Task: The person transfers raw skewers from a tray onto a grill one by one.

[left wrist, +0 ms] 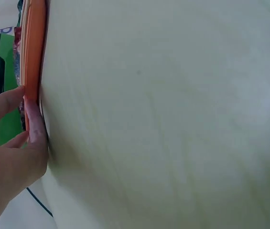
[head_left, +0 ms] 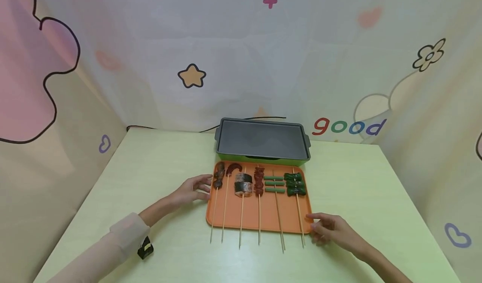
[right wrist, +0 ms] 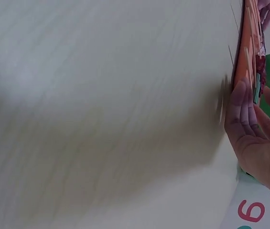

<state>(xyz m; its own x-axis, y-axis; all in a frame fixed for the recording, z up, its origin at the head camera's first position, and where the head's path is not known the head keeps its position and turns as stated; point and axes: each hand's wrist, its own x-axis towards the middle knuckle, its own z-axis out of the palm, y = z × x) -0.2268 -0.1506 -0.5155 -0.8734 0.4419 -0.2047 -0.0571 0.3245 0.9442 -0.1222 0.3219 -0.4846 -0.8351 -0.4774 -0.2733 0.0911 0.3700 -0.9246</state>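
An orange tray lies on the table in the head view, with several skewers across it. From left to right they carry brown chunks, a dark red curved piece, black-and-pale fish-like pieces, red meat, green bean-like sticks and dark green folded leaves. My left hand holds the tray's left edge between fingers and thumb. At its lower right corner, my right hand grips the rim, fingers curled against the side in the right wrist view.
Directly behind the tray stands an electric griddle with a dark plate and green base. Its black cord runs along the table's back edge. A small black object sits beside the left sleeve. A printed curtain closes off the back and sides.
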